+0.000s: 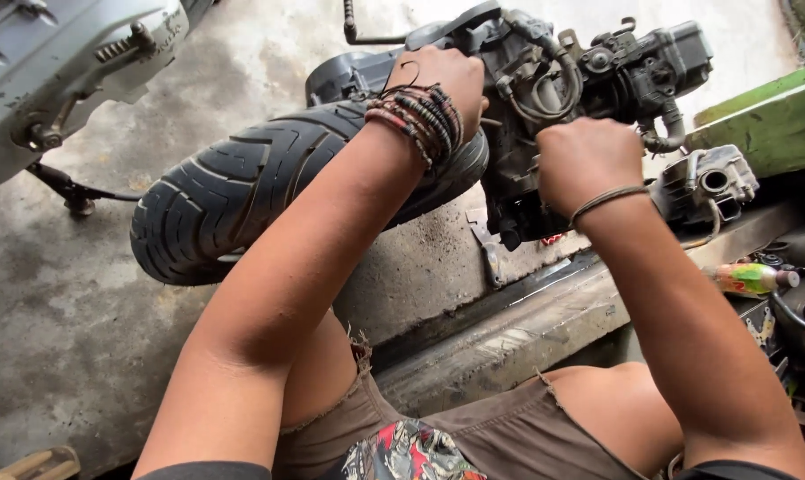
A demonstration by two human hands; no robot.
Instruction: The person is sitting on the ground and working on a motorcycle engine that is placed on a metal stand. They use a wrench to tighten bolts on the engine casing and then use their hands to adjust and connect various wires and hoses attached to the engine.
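Hands reach forward and up with both arms stretched out over bent knees. The left hand [447,84], its wrist wrapped in beaded cord bracelets [418,122], curls closed over the top of a greasy black engine [545,107] where it meets the tire [260,191]. The right hand [585,160], a thin cord at the wrist, is fisted against the engine's side among rubber hoses; what it grips cannot be seen. The tire is black, curved and deeply grooved, resting on stained concrete floor [56,311]. A green-handled screwdriver [747,278] lies right of the forearm.
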